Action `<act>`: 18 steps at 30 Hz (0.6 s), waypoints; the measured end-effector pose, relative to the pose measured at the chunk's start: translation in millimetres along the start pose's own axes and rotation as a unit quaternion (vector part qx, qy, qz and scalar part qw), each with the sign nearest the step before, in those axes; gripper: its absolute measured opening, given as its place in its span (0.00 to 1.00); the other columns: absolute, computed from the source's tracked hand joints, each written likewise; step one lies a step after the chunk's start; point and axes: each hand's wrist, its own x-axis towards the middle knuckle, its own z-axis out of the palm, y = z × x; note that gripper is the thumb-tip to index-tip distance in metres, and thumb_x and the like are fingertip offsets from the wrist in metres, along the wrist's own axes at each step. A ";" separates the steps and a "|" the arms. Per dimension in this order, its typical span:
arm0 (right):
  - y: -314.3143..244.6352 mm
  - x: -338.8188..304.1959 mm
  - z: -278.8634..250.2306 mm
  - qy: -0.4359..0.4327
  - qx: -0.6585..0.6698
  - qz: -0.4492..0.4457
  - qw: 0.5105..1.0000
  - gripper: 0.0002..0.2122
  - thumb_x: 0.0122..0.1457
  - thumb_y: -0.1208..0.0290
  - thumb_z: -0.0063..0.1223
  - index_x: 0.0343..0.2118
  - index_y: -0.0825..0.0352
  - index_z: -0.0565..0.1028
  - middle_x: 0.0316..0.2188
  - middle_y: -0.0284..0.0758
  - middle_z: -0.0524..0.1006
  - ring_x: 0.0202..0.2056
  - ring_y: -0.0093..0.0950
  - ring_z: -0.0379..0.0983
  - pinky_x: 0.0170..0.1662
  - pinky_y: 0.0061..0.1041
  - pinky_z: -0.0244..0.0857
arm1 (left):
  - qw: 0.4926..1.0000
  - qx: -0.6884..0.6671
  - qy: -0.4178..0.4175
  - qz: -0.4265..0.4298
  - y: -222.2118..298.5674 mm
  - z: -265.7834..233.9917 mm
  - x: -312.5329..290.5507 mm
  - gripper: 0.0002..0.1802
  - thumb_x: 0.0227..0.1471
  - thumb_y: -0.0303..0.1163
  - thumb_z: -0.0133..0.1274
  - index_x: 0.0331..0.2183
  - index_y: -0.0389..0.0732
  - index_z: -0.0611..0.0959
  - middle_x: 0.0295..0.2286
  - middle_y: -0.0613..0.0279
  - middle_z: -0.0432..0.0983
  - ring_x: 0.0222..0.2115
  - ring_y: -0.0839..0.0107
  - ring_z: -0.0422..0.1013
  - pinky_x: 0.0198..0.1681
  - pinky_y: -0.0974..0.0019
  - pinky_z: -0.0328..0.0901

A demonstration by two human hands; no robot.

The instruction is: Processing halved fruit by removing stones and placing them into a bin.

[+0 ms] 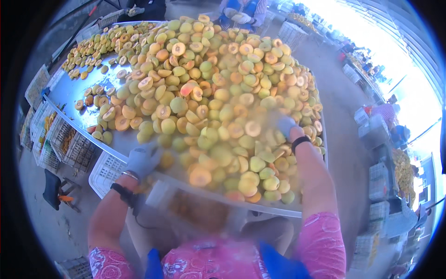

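A large heap of halved yellow-green stone fruit [179, 105], apricots or small peaches by their look, covers a metal-topped table [76, 100]. Many cut faces show a brown pit or hollow. My left hand [141, 161], in a pale grey glove, is at the table's near left edge, beside the closest fruit; blur smears its fingers. Deeper in the heap on the right, my gloved right hand [285, 124] touches the fruit with its fingers hazy and partly hidden. I cannot make out anything held in either hand. Dark bands circle both wrists.
A white plastic crate [106, 174] stands under the table's left edge, and a blurred pale container [160, 193] is before my lap. Stacked crates [69, 144] and a small black stool [52, 189] are at left. Across the table is another person's gloved hand [241, 18].
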 end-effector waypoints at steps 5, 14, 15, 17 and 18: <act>-88.7 -38.0 -49.3 -0.022 0.337 0.037 0.941 0.22 0.60 0.55 0.40 0.53 0.62 0.69 0.51 0.42 0.71 0.50 0.39 0.69 0.53 0.31 0.60 | 0.997 0.031 -0.051 -0.050 1.0 -11.3 -11.0 0.21 0.53 0.49 0.45 0.38 0.42 0.79 0.34 0.46 0.77 0.37 0.47 0.72 0.42 0.50 0.65; -138.2 -49.4 -82.3 0.032 0.140 -0.114 0.983 0.23 0.57 0.52 0.43 0.51 0.61 0.70 0.49 0.42 0.73 0.50 0.40 0.69 0.53 0.34 0.62 | 1.000 0.022 0.012 -0.015 -5.4 -5.7 -4.8 0.17 0.52 0.47 0.48 0.32 0.42 0.79 0.27 0.48 0.77 0.31 0.50 0.74 0.36 0.54 0.67; -136.5 -41.3 -87.9 0.035 0.134 -0.117 0.983 0.23 0.57 0.52 0.43 0.51 0.61 0.70 0.49 0.42 0.73 0.50 0.40 0.69 0.53 0.34 0.62 | 1.000 0.020 0.018 -0.016 -3.5 -5.0 -4.1 0.17 0.52 0.47 0.48 0.32 0.42 0.79 0.27 0.48 0.77 0.31 0.50 0.74 0.36 0.54 0.67; -142.5 -20.1 -104.4 -0.058 0.110 0.118 0.985 0.21 0.57 0.53 0.42 0.50 0.59 0.71 0.48 0.41 0.73 0.49 0.41 0.70 0.52 0.35 0.63 | 0.999 0.018 -0.006 -0.034 -0.7 -8.2 -7.0 0.17 0.52 0.46 0.48 0.33 0.43 0.80 0.27 0.49 0.77 0.31 0.50 0.74 0.36 0.53 0.68; -149.0 -12.6 -113.9 -0.053 0.108 0.110 0.987 0.21 0.57 0.53 0.42 0.50 0.59 0.71 0.48 0.41 0.73 0.49 0.41 0.70 0.52 0.35 0.63 | 0.998 0.023 -0.026 -0.049 -2.4 -10.7 -9.3 0.17 0.52 0.46 0.48 0.33 0.43 0.80 0.27 0.49 0.78 0.31 0.50 0.74 0.37 0.53 0.68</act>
